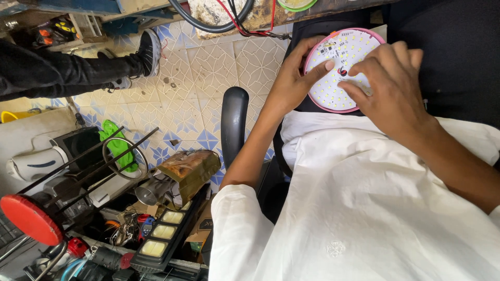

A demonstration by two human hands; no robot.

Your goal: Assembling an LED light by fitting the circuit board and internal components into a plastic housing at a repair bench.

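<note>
Round LED panel (341, 67), a flat white disc dotted with small diodes inside a pink plastic rim, rests on the person's dark lap. Left hand (294, 78) cups its edge, thumb pressing the face; right hand (390, 86) lies curled over it, fingers (359, 70) touching the board. Patterned tile floor (203, 78) lies alongside.

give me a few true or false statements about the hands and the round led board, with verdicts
1. Both hands rest on the round LED board. True.
2. The board has a blue rim. False: its rim is pink.
3. The left hand holds the board's left edge, thumb pressed on its face. True.
4. The right hand holds a screwdriver. False: it lies bare on the board, fingers on the face.
5. The board lies on the tiled floor. False: it rests on the person's dark lap.
</note>
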